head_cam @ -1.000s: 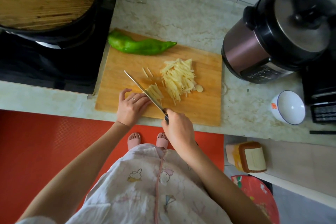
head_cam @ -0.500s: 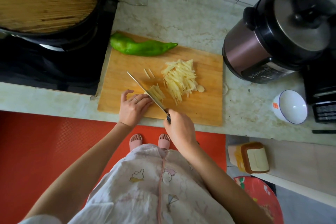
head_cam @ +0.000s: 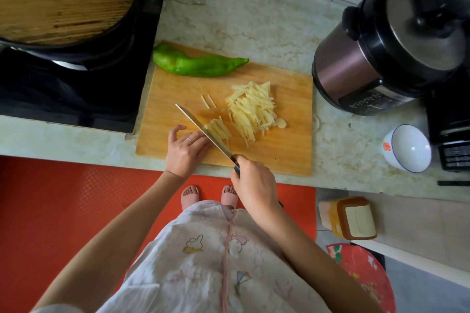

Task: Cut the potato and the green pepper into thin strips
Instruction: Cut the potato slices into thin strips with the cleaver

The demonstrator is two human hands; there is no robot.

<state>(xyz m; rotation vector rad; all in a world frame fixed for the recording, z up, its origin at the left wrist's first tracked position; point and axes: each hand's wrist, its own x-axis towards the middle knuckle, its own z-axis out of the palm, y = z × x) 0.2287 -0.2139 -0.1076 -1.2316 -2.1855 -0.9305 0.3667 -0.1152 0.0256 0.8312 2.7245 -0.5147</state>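
Observation:
On the wooden cutting board [head_cam: 284,157] lies a whole green pepper [head_cam: 195,65] along the far edge. A heap of pale potato strips [head_cam: 253,110] sits right of centre, and a smaller batch of freshly cut strips [head_cam: 218,129] lies against the knife [head_cam: 203,131]. My right hand [head_cam: 256,180] grips the knife handle at the board's near edge, blade angled up and left. My left hand [head_cam: 187,148] rests curled on the board just left of the blade, fingertips pressing on a potato piece mostly hidden under them.
A black pot with a wooden lid [head_cam: 58,0] stands on the dark stove [head_cam: 76,89] at left. A pressure cooker [head_cam: 391,43] stands right of the board, with a white bowl [head_cam: 409,148] nearer the counter edge. An orange floor mat [head_cam: 63,211] lies below.
The knife and both hands stay at the same place on the board, with only small chopping movement. The small batch of strips beside the blade looks slightly larger.

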